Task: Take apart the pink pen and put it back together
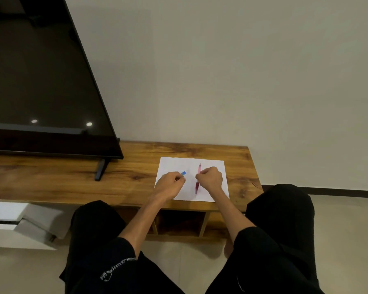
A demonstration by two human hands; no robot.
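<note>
the pink pen [198, 181] lies in the lower middle of the frame, on a white sheet of paper [212, 166], its length running up and down the picture with one end toward the wall. it looks whole from here (the middle of it is hidden, so i cannot be sure). the right hand [210, 178] sits curled in a loose fist against the pen's right side, fingertips at the barrel; whether they actually pinch it i cannot tell, since the knuckles cover the spot. the left hand [172, 183] rests on the left part of the same sheet, fingers drawn together around a small blue piece [183, 173] that pokes out toward the upper right of the hand. only that 1 tip shows, too small to say what it is. the 2 hands are near each other but apart, with the pen between them.

the paper lies on a low wooden table [72, 177] with open cubbies under its front edge. a dark tv [40, 81] fills the upper left of the frame, its foot standing on the wood left of the sheet. the person's knees in black trousers [285, 240] frame the bottom of the picture, over a pale floor.
</note>
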